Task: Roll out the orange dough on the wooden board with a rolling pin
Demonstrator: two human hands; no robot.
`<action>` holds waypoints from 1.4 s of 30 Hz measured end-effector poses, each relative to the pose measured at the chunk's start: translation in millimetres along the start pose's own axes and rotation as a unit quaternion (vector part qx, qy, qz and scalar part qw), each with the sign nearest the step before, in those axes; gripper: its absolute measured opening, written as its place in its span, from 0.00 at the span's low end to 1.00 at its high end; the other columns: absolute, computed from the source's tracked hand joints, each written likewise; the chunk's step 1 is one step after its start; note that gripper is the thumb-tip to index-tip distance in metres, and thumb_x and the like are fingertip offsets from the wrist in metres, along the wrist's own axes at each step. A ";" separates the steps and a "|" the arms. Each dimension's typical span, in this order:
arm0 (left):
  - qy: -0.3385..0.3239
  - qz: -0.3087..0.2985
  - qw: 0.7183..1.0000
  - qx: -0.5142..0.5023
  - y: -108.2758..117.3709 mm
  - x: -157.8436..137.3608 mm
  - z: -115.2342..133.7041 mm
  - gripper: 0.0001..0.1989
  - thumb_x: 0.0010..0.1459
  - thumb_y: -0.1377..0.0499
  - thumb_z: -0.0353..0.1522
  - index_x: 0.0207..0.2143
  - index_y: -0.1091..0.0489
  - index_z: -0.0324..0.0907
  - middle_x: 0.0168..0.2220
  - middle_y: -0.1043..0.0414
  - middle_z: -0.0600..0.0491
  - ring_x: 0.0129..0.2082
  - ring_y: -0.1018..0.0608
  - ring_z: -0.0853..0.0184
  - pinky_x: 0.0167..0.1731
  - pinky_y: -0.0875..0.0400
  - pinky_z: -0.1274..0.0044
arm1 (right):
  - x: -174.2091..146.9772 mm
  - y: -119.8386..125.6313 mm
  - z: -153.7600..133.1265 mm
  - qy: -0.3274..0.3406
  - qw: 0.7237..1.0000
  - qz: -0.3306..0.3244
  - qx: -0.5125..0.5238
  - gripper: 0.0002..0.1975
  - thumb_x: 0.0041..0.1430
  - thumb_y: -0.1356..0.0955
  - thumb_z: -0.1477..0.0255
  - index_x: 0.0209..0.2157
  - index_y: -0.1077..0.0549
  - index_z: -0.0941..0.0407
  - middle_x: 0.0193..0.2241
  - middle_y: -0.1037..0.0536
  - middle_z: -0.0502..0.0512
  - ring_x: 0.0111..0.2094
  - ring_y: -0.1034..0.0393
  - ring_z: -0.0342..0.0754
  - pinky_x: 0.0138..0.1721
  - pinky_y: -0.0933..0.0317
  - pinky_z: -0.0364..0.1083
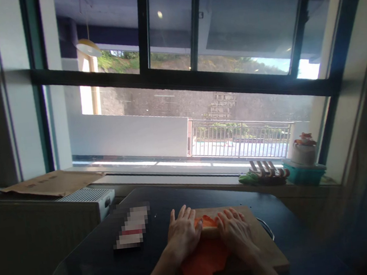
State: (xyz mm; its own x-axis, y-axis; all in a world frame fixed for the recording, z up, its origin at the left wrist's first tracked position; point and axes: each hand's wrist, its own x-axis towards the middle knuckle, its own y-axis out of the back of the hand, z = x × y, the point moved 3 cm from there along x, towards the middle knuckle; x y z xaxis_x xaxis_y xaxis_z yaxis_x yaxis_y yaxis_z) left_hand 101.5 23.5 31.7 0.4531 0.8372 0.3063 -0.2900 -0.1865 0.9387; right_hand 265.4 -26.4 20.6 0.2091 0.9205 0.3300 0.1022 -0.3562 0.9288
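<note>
A flattened orange sheet of dough or clay [204, 260] with an uneven edge lies on a wooden board [270, 251]. Across it runs a pale wooden rolling pin [209, 233], of which only the middle shows. My left hand [184, 229] rests palm down over the pin's left end, fingers stretched forward. Over the right end lies my right hand [235, 230], also flat with its fingers extended. Both palms hide the ends of the pin. More of the orange sheet appears beyond the pin, between the hands.
The dark table [94, 256] carries a blurred-out object [132, 227] left of the board. A metal handle [267, 228] sticks out at the board's right. On the sill are a teal box [305, 173] and a rack [269, 171]. A brown envelope [52, 184] lies at left.
</note>
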 end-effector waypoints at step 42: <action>-0.015 -0.006 1.000 -0.005 3.9 -17.3 1.7 0.29 0.64 0.63 0.44 0.58 0.36 0.42 0.61 0.38 0.47 0.63 0.42 0.58 0.62 0.53 0.59 | -17.6 -5.5 2.7 -0.003 1.000 0.009 0.010 0.23 0.67 0.47 0.61 0.51 0.28 0.48 0.57 0.32 0.53 0.62 0.48 0.54 0.60 0.57 0.55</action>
State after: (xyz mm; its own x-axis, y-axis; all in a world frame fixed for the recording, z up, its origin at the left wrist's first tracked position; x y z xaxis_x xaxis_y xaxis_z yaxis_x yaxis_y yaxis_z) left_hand 93.9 7.4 30.3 0.4819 0.8237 0.2989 -0.2925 -0.1703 0.9410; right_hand 263.9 -41.0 9.3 0.2177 0.9127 0.3459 0.1168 -0.3762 0.9191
